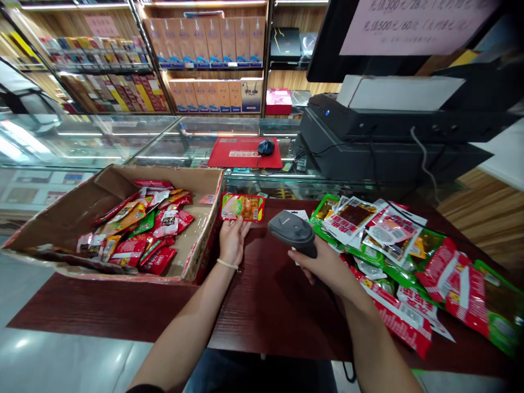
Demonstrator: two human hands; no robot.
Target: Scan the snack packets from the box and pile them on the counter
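The left hand [232, 241] holds a packet [243, 208] (red-edged), the right hand [329, 265] a scanner [291, 229].

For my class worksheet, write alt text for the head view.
A left hand holds a red-edged snack packet; the right hand grips a grey scanner beside it, over a dark red table. An open cardboard box of packets stands left, a heap of packets lies right.

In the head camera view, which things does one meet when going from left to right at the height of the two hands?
Cardboard box → left hand holding a small packet → handheld scanner gripped by the right hand → pile of packets.
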